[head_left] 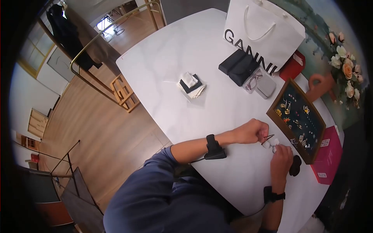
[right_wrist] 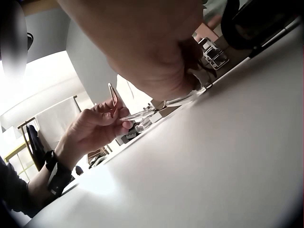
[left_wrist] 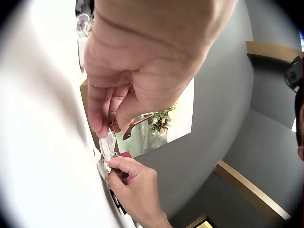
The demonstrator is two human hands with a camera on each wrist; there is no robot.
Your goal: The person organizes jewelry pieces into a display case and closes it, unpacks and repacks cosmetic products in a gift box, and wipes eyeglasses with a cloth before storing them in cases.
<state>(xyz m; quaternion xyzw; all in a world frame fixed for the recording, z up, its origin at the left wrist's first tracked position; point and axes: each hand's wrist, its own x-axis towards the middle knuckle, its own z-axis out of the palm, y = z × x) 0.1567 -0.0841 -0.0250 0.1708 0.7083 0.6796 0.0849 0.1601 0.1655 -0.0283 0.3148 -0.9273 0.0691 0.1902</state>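
Observation:
A pair of eyeglasses (head_left: 266, 144) with clear lenses and thin brown temples is held between both hands, low over the white table. My left hand (head_left: 252, 131) pinches one side of the frame; a brown temple tip (left_wrist: 130, 132) sticks out past its fingers. On the other side, my right hand (head_left: 282, 158) grips the glasses with thumb and fingers. One clear lens (right_wrist: 137, 115) shows between the hands in the right wrist view. Two dark oval pieces (head_left: 295, 166) lie right beside the right hand. The right fingertips are partly hidden behind the hand in the right wrist view.
A wood-framed jewelry tray (head_left: 315, 134) lies just beyond the hands, overlapping a pink box (head_left: 329, 155). Farther back are a black case (head_left: 238, 66), a grey case (head_left: 266, 85), a red box (head_left: 293, 66) and a white paper bag (head_left: 268, 23). Folded cloths (head_left: 190, 83) lie on the table (head_left: 155, 77).

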